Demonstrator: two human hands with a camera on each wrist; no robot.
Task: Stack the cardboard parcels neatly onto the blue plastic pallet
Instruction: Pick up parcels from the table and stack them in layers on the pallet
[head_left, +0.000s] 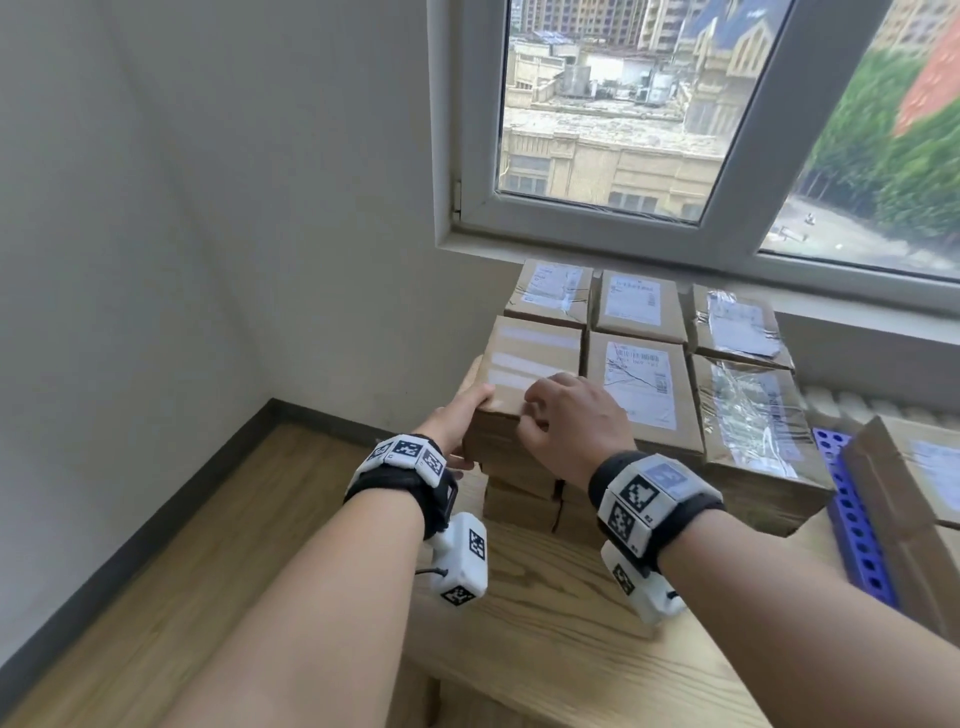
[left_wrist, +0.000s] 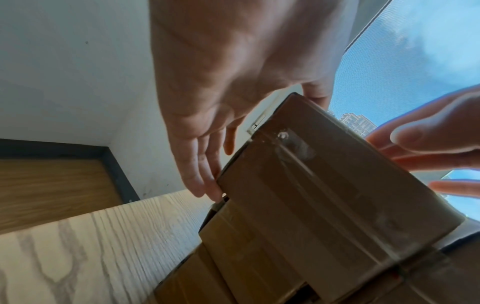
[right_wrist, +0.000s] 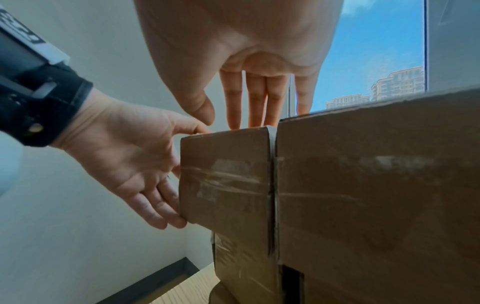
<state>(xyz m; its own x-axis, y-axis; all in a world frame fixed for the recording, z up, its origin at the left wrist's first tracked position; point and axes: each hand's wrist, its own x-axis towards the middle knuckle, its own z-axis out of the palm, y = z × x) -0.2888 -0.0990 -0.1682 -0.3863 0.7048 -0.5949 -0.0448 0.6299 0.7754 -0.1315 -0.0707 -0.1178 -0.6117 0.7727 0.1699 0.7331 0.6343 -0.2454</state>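
left hand (right_wrist: 124, 164) flat on parcel (head_left: 524, 374) side | right hand (head_left: 576, 421) fingers probably straight on top

Bare forearms are seen at lower centre. A black strap (head_left: 400, 488) with white marker-printed blocks is worn on the left wrist, a like band (head_left: 655, 493) on the right. A white camera pod (head_left: 464, 558) hangs under each.
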